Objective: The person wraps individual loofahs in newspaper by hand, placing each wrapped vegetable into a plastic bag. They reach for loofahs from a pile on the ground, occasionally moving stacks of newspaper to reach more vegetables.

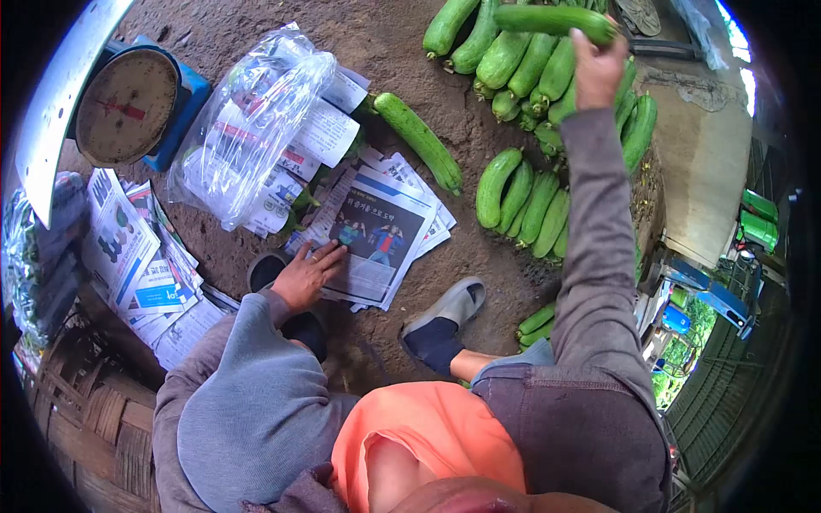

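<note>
My right hand (599, 75) is wrapped round one end of a long green gourd (547, 19), held above the pile of gourds (530, 64) at the far right. My left hand (310, 275) lies with its fingers spread on a sheet of newspaper (376, 235) atop a small stack on the ground. Just beyond the newspaper, a single gourd (417, 141) rests on the bare floor. Beside it stands a clear plastic bag (256, 128) with newspaper-wrapped bundles in it. A second row of gourds (523, 205) lies nearer to me, under my right forearm.
At the upper left is a blue weighing scale (128, 107) with a round dial. More newspapers (141, 265) are stacked at the left, next to another plastic-covered bundle (43, 248) and a woven basket (103, 410). A few gourds (537, 321) lie by my right knee.
</note>
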{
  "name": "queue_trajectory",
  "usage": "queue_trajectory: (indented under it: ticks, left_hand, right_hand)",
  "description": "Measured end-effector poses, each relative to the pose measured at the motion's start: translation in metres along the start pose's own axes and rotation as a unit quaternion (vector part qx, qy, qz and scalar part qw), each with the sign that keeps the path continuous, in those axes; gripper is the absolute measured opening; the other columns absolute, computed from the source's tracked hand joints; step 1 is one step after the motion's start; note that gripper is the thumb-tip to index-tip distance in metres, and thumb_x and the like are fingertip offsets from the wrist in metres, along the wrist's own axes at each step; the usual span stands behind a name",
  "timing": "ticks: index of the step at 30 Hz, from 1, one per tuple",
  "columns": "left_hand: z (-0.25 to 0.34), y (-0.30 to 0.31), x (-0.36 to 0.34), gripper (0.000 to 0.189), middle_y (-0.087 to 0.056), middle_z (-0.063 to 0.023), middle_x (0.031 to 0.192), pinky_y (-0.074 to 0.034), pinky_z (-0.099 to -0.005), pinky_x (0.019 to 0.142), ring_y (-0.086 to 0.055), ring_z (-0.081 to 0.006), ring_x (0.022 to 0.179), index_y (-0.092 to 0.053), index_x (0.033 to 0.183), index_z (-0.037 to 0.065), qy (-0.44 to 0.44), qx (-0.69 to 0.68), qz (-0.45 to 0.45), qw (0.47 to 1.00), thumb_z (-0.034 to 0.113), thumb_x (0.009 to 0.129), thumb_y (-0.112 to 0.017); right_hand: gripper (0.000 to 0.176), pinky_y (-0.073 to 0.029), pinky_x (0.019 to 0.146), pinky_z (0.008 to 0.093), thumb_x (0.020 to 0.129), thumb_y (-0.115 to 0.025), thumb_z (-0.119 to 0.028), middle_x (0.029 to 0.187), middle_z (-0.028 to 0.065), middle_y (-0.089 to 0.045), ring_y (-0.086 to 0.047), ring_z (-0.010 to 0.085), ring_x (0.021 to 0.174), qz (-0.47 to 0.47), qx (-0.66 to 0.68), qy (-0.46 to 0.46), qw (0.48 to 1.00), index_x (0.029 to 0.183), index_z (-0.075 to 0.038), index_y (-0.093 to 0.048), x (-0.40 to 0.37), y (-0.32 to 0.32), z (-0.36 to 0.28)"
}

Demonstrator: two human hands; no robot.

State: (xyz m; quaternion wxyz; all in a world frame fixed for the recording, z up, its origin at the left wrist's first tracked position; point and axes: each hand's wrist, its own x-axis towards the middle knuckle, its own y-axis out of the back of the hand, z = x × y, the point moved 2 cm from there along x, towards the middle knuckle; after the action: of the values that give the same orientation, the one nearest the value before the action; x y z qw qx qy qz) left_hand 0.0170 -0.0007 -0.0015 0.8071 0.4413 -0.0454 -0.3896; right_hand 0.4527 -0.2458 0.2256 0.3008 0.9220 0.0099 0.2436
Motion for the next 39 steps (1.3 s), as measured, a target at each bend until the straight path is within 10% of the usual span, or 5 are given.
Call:
queue_trajectory:
  ticks: [6, 17, 23, 28, 39]
  left_hand:
    - [0.003, -0.004, 0.001, 0.072, -0.028, -0.0086, 0.153, -0.022, -0.0541, 0.113, -0.021, -0.0267, 0.144, -0.046, 0.136, 0.010, 0.002, 0.041, -0.003, 0.999, 0.017, 0.068, -0.071]
    - [0.001, 0.000, 0.000, 0.048, -0.031, -0.0120, 0.151, -0.025, -0.0558, 0.111, -0.025, -0.0289, 0.142, -0.058, 0.121, 0.006, -0.012, -0.003, 0.011, 1.000, 0.017, 0.074, -0.063]
    - [-0.008, -0.003, -0.007, 0.048, -0.033, -0.0129, 0.150, -0.024, -0.0553, 0.111, -0.026, -0.0299, 0.141, -0.060, 0.118, 0.005, -0.030, -0.007, 0.010, 0.999, 0.026, 0.075, -0.067]
    - [-0.010, 0.008, -0.015, 0.043, -0.033, -0.0131, 0.149, -0.022, -0.0549, 0.112, -0.027, -0.0316, 0.141, -0.063, 0.112, 0.005, -0.020, -0.053, 0.003, 0.998, 0.029, 0.076, -0.066]
    - [-0.004, -0.012, -0.020, 0.014, -0.061, -0.0097, 0.107, -0.045, -0.0412, 0.092, -0.057, -0.0287, 0.107, -0.056, 0.089, 0.007, -0.104, -0.044, 0.058, 0.992, 0.015, 0.078, -0.057]
  right_hand:
    - [0.045, -0.050, 0.088, 0.0380, 0.081, -0.065, -0.014, 0.104, 0.0071, -0.060, -0.059, 0.0210, 0.096, -0.035, 0.276, -0.152, 0.948, 0.124, -0.013, -0.053, -0.021, 0.036, -0.010]
    - [0.065, -0.045, 0.099, 0.0428, 0.075, -0.071, -0.049, 0.121, 0.0157, -0.062, -0.059, 0.0334, 0.110, -0.510, -0.285, -0.084, 0.807, 0.133, -0.025, -0.055, -0.105, -0.152, 0.078]
    - [0.036, -0.050, 0.093, 0.0406, 0.085, -0.058, -0.011, 0.123, 0.0076, -0.058, -0.059, 0.0251, 0.104, -0.216, -0.426, 0.227, 0.849, 0.120, -0.019, -0.063, -0.028, -0.170, 0.082]
    - [0.036, -0.028, 0.108, 0.0545, 0.086, -0.053, -0.011, 0.138, 0.0060, -0.050, -0.042, 0.0258, 0.130, -0.253, -0.469, 0.301, 0.791, 0.118, -0.023, -0.063, -0.009, -0.201, 0.141]
    - [0.037, -0.047, 0.090, 0.0400, 0.084, -0.071, -0.018, 0.112, 0.0082, -0.064, -0.059, 0.0226, 0.106, -0.063, 0.115, -0.075, 0.989, 0.114, 0.001, -0.062, -0.027, -0.053, 0.036]
